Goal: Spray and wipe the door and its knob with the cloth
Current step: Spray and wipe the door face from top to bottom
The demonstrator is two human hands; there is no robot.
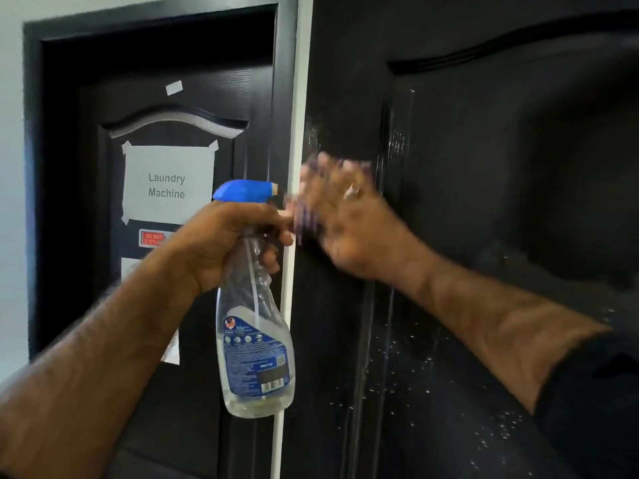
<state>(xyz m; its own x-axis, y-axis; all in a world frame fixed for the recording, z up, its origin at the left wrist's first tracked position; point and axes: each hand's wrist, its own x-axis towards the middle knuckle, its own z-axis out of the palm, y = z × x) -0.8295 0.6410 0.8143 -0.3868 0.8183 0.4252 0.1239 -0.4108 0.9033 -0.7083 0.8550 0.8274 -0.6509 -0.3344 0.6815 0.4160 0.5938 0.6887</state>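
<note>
Two hands at a black door [484,202], one holding a spray bottle [254,323].
Left hand [221,243] grips the bottle's neck, nozzle facing the door; right hand [345,216], blurred, fingers spread against the droplet-speckled door; whether it holds anything cannot be told.

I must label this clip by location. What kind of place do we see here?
Probably an indoor hallway of a home or shared residence. A dark panelled door stands beside a second door bearing a taped paper sign reading "Laundry Machine", with a red "Do not disturb" sticker below it.

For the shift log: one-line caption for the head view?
Left hand holds spray bottle; blurred right hand against droplet-speckled black door.
</note>
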